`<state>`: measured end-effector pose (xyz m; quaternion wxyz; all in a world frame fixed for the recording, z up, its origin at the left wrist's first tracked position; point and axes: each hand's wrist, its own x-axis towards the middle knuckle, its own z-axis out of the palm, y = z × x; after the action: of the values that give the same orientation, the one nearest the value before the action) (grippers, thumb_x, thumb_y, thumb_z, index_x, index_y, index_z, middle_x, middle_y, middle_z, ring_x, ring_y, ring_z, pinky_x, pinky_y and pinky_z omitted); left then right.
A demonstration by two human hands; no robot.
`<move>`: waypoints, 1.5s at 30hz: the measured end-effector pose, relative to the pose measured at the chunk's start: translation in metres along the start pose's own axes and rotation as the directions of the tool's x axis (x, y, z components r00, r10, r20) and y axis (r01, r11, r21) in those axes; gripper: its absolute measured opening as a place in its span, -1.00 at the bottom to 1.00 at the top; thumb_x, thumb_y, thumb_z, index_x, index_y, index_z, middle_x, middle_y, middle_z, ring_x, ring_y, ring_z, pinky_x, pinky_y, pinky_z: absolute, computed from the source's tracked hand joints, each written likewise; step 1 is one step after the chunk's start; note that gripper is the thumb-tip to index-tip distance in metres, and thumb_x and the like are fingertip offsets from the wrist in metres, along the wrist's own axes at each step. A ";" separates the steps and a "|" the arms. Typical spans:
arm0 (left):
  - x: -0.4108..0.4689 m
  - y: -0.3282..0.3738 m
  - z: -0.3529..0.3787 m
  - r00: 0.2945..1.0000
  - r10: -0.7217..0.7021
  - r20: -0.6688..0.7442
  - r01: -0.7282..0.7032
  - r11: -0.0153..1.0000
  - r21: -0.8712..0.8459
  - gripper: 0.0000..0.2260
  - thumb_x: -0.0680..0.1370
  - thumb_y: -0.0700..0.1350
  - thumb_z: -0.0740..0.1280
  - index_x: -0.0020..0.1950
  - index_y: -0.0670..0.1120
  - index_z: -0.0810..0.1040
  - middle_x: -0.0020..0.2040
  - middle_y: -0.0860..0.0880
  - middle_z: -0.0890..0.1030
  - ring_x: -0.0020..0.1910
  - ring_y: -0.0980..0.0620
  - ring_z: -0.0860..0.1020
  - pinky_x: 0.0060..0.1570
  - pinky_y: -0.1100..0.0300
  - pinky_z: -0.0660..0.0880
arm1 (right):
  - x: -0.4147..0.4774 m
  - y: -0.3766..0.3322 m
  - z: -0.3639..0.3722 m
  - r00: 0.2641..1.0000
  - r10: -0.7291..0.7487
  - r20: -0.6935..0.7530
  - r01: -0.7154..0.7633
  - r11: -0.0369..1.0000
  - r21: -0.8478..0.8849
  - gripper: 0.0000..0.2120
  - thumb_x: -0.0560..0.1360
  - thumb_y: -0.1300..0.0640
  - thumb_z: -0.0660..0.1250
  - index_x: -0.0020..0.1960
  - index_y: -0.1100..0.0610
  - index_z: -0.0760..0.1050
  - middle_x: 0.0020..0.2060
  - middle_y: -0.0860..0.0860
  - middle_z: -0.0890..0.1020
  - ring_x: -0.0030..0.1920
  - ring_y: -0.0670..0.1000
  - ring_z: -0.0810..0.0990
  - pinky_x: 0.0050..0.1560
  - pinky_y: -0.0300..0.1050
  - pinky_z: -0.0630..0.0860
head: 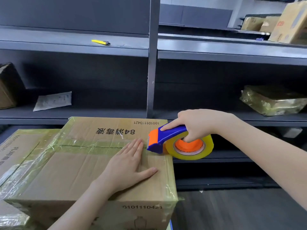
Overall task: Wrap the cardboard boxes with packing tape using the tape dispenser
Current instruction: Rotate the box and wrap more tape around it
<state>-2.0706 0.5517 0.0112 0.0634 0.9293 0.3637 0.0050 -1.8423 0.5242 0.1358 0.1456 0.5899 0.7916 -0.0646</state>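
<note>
A large cardboard box [93, 176] with printed black characters lies in front of me, a strip of clear tape running along its top seam. My left hand [127, 166] presses flat on the box top with straight fingers, just left of the tape's end. My right hand [197, 125] grips the blue and orange tape dispenser [167, 138], index finger stretched along its handle. The dispenser's toothed blade touches the box's right edge, and its yellowish tape roll [191, 147] hangs beyond the box side.
A second taped box [18, 150] sits under and left of the first. Grey shelving [152, 63] stands behind, holding a yellow utility knife [101, 42], a grey mailer bag [53, 100], a tape-wrapped parcel [272, 101] and several boxes [289, 24] at the upper right.
</note>
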 end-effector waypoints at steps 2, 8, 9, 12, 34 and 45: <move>0.000 0.001 -0.001 1.000 -0.006 -0.004 0.006 1.000 0.000 0.12 0.13 0.57 -0.47 0.54 -0.06 -0.24 0.53 0.05 -0.23 0.42 0.22 -0.30 0.38 0.29 -0.31 | -0.004 0.003 0.003 1.000 -0.002 -0.009 0.003 0.999 0.040 -0.35 0.48 -0.01 0.35 0.41 -0.40 0.12 -0.06 -0.13 0.42 -0.03 -0.04 0.49 -0.03 -0.09 0.54; 0.000 0.001 -0.003 1.000 -0.029 0.009 0.029 0.999 -0.013 0.13 0.11 0.59 -0.44 0.54 -0.03 -0.24 0.52 0.10 -0.25 0.41 0.25 -0.30 0.36 0.31 -0.31 | -0.016 0.014 0.011 1.000 -0.005 -0.023 0.008 0.991 0.137 -0.34 0.49 0.05 0.34 0.41 -0.40 0.12 -0.13 -0.11 0.43 -0.11 -0.07 0.47 -0.10 -0.16 0.48; -0.001 0.001 -0.004 0.999 -0.031 0.012 0.031 0.999 -0.015 0.13 0.10 0.60 -0.44 0.54 -0.02 -0.24 0.49 0.12 -0.27 0.40 0.25 -0.31 0.34 0.32 -0.31 | -0.018 0.017 0.015 1.000 0.000 -0.026 0.005 0.987 0.161 -0.34 0.48 0.06 0.34 0.40 -0.40 0.12 -0.11 -0.07 0.47 -0.10 -0.05 0.49 -0.09 -0.13 0.49; -0.001 0.001 -0.005 0.999 -0.031 0.019 0.032 0.999 -0.020 0.13 0.09 0.61 -0.43 0.54 0.00 -0.24 0.45 0.16 -0.30 0.39 0.26 -0.31 0.33 0.34 -0.32 | -0.031 0.031 0.028 0.999 0.023 -0.034 -0.015 0.976 0.219 -0.34 0.47 0.05 0.35 0.38 -0.43 0.14 -0.06 0.04 0.54 -0.08 0.02 0.53 -0.06 -0.07 0.50; 0.021 0.065 0.001 0.997 -0.078 -0.013 0.079 0.995 0.069 0.04 0.18 0.39 -0.27 0.54 -0.18 -0.17 0.55 -0.10 -0.17 0.52 0.05 -0.21 0.40 0.22 -0.29 | -0.059 0.056 0.061 0.995 0.084 -0.054 -0.065 0.955 0.288 -0.30 0.46 0.06 0.35 0.38 -0.46 0.08 -0.08 -0.07 0.41 -0.11 -0.07 0.45 -0.12 -0.21 0.44; 0.014 0.067 -0.002 0.998 -0.054 -0.021 0.056 0.996 0.075 -0.02 0.20 0.38 -0.27 0.55 -0.09 -0.22 0.55 -0.08 -0.20 0.51 0.05 -0.24 0.37 0.25 -0.33 | -0.071 0.066 0.079 0.996 0.091 0.011 -0.090 0.956 0.280 -0.28 0.46 0.07 0.35 0.39 -0.45 0.05 -0.08 -0.08 0.37 -0.11 -0.09 0.39 -0.13 -0.26 0.37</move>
<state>-2.0156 0.5127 0.0206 0.0248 0.9206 0.3897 -0.0019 -1.7486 0.4570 0.0874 0.0626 0.6402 0.7469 -0.1685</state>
